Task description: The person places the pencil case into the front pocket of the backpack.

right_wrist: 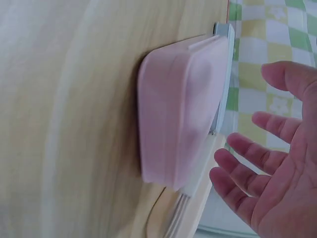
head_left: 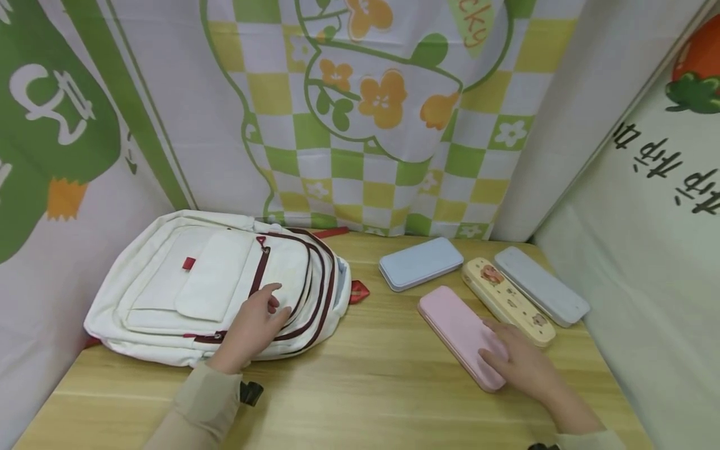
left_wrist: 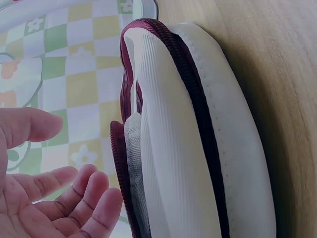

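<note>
In the head view, the right hand (head_left: 522,359) hides part of the pink case's (head_left: 457,328) near right edge; the left hand (head_left: 255,322) covers some of the bag (head_left: 152,275). The near edge crops the left sleeve (head_left: 205,403). The yellow case's (head_left: 503,301) smallest prints are indistinct. The right wrist view blurs the pink case.

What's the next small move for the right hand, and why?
Probably lower the right hand and curl it around the pink rectangular case with rounded corners: the right wrist view shows its fingers spread, with a gap to the case.
</note>
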Demonstrator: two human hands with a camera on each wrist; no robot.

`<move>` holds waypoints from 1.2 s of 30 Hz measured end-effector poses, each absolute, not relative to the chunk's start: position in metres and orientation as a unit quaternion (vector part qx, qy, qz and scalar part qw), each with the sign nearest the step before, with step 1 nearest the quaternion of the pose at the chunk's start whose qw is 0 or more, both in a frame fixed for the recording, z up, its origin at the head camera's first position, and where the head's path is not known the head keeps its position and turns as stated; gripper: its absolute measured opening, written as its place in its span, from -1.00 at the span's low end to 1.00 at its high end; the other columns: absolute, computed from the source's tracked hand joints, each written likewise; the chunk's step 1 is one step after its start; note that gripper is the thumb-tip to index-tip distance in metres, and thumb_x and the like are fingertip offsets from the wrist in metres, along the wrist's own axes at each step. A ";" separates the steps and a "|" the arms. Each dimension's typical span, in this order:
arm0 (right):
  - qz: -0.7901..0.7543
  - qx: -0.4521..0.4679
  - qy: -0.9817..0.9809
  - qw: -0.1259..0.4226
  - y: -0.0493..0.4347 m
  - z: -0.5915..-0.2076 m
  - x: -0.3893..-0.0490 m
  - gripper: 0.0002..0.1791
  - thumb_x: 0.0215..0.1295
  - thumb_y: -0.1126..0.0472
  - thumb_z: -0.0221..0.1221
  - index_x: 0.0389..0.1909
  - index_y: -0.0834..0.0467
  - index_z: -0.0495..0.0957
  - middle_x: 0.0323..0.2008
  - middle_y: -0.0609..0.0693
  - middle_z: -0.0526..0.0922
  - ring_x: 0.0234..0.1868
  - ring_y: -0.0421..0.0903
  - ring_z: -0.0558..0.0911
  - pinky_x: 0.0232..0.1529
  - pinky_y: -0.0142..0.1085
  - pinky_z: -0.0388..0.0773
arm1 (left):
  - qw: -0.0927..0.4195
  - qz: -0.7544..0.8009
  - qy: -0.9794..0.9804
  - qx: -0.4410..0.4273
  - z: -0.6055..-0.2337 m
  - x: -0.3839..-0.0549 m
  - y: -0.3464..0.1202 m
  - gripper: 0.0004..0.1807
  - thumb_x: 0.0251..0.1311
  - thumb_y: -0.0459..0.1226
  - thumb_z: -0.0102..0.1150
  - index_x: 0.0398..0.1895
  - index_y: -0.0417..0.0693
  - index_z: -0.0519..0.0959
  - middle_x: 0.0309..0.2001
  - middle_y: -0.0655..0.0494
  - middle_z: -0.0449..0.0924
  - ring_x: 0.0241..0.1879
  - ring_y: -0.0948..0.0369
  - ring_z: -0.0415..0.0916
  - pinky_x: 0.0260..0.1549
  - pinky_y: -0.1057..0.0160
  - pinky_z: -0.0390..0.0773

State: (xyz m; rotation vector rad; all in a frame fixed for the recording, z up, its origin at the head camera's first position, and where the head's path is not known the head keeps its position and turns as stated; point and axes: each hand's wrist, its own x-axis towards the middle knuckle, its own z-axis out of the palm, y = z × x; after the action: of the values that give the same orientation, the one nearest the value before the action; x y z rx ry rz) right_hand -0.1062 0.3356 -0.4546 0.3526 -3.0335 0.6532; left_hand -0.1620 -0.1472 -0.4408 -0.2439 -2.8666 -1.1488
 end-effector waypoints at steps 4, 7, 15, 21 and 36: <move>0.220 0.087 -0.972 0.006 0.344 -0.457 -0.102 -0.35 0.35 0.10 0.32 0.27 0.48 0.45 0.15 0.47 0.53 0.18 0.46 0.50 0.16 0.31 0.40 | 0.013 -0.365 -0.928 -0.071 -0.443 -0.167 -0.145 -0.46 0.35 -0.27 0.21 0.31 -0.40 0.45 -0.23 -0.04 0.57 -0.24 0.06 0.52 -0.15 -0.02 0.52; 0.227 0.066 -0.972 -0.001 0.348 -0.458 -0.100 -0.33 0.33 0.12 0.33 0.26 0.52 0.42 0.07 0.49 0.56 0.09 0.45 0.56 0.10 0.30 0.45 | 0.005 -0.357 -0.931 -0.073 -0.445 -0.172 -0.143 -0.48 0.34 -0.26 0.21 0.26 -0.44 0.48 -0.25 -0.03 0.57 -0.27 0.08 0.51 -0.14 -0.02 0.52; 0.245 0.023 -0.968 -0.053 0.354 -0.462 -0.103 -0.31 0.28 0.11 0.39 0.22 0.52 0.43 -0.03 0.41 0.61 0.00 0.40 0.61 0.02 0.25 0.53 | -0.016 -0.332 -0.940 -0.076 -0.447 -0.183 -0.139 -0.53 0.26 -0.28 0.17 0.12 -0.49 0.57 -0.32 -0.01 0.58 -0.34 0.10 0.48 -0.18 -0.02 0.55; 0.276 -0.002 -0.959 -0.069 0.359 -0.469 -0.102 -0.27 0.27 0.12 0.40 0.27 0.53 0.38 0.01 0.44 0.58 0.07 0.47 0.56 0.07 0.28 0.50 | -0.016 -0.309 -0.947 -0.082 -0.449 -0.188 -0.135 -0.57 0.20 -0.31 0.19 0.05 -0.48 0.61 -0.40 0.01 0.57 -0.37 0.10 0.47 -0.20 -0.01 0.55; 0.378 -0.082 -0.908 -0.158 0.369 -0.470 -0.101 -0.11 0.32 0.09 0.38 0.42 0.54 0.19 0.25 0.55 0.42 0.25 0.43 0.46 0.23 0.20 0.41 | -0.029 -0.279 -0.956 -0.090 -0.449 -0.188 -0.135 -0.86 0.15 -0.41 0.16 -0.26 -0.30 0.63 -0.42 0.04 0.61 -0.38 0.11 0.54 -0.26 0.02 0.58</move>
State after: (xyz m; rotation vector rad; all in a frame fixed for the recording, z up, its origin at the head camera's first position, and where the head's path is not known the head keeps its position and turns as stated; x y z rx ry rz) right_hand -0.1005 0.3689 -0.4696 -0.2889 -3.1816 1.3257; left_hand -0.1882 -0.1354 -0.4494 -0.2871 -3.0600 -0.8918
